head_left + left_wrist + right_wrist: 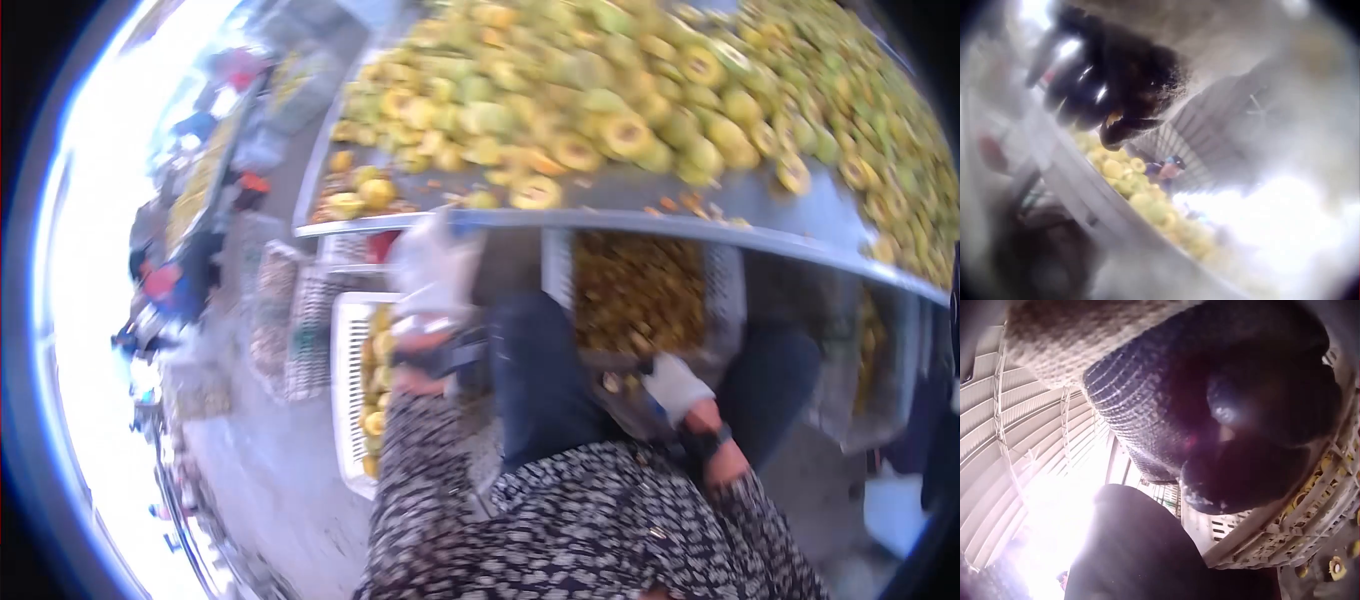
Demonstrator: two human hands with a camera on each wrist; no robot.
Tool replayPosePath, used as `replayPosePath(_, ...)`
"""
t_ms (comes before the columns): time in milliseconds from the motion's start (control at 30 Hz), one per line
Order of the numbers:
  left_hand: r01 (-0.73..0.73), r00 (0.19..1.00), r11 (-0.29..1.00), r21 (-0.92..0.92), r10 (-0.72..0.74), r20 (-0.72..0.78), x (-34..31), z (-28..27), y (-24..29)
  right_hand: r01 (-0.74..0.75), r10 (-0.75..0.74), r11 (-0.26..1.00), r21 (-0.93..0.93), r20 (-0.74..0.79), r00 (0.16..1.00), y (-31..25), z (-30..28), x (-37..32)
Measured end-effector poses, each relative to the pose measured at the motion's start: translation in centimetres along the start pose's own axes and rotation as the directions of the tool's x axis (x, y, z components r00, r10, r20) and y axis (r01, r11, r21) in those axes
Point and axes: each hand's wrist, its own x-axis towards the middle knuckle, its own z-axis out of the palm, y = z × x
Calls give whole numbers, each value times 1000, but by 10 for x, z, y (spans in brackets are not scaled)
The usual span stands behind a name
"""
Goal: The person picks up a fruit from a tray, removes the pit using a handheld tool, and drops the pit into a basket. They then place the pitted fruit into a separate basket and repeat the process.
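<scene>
Gray floor (290, 500) spread out on the far left. Then came a white crate (352, 400) of yellow fruit (376, 410), just beside the left arm, so that side was tight. The left hand (435, 265), in a white glove, was up by the table's (825, 210) front edge. Its dark fingers (1091, 112) were loosely bent. A big pile of cut fruit (600, 110) lay past that edge, ahead of both hands. Under the table sat another crate (727, 290), full of yellow-brown pieces (640, 290). The right hand (680, 388) was low, near that crate, with a knee on each side and little room. Its fingers (1241, 481) curled in; I couldn't tell what they held, if anything.
</scene>
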Motion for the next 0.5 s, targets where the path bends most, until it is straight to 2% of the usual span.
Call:
replayPosePath(33, -86, 979, 958, 274, 133, -157, 12, 24, 14, 26, -24, 995, 93, -31, 999, -12, -9, -5)
replayPosePath(67, -86, 976, 996, -3, 84, 198, 42, 17, 19, 112, -112, 994, -9, 5, 994, -9, -9, 1)
replayPosePath(100, -156, 953, 988, 17, 146, 265, 55, 25, 30, 124, -120, 990, 67, -62, 991, 17, 11, 15)
replayPosePath(133, -98, 868, 993, 68, 51, 494, 69, 23, 43, -59, 58, 993, 98, 12, 998, 4, 2, 13)
replayPosePath(167, -99, 826, 995, 26, 67, 560, 79, 40, 47, -104, 99, 980, 172, 37, 994, 10, 7, 15)
replayPosePath(200, -131, 792, 991, 35, 84, 605, 84, 54, 52, -78, 73, 984, 160, 33, 997, 8, 7, 17)
replayPosePath(233, -130, 768, 992, 8, 95, 634, 86, 58, 54, -120, 120, 982, 146, 12, 993, 7, 8, 19)
replayPosePath(267, -123, 767, 992, -17, 106, 633, 84, 59, 52, -167, 170, 977, 130, -9, 985, 4, 7, 18)
replayPosePath(367, -49, 772, 997, -57, 74, 632, 82, 60, 45, -72, 75, 992, 100, -30, 997, 5, 8, 20)
replayPosePath(433, 72, 849, 975, -211, 51, 526, 77, 59, 37, -30, 32, 998, 47, -59, 998, 12, 14, 27)
replayPosePath(467, 144, 906, 953, -265, -18, 424, 71, 55, 37, 9, -3, 996, 90, -67, 998, 21, 18, 31)
replayPosePath(500, 124, 959, 919, -374, -13, 284, 68, 68, 29, 28, -17, 991, 133, -85, 996, 32, 22, 28)
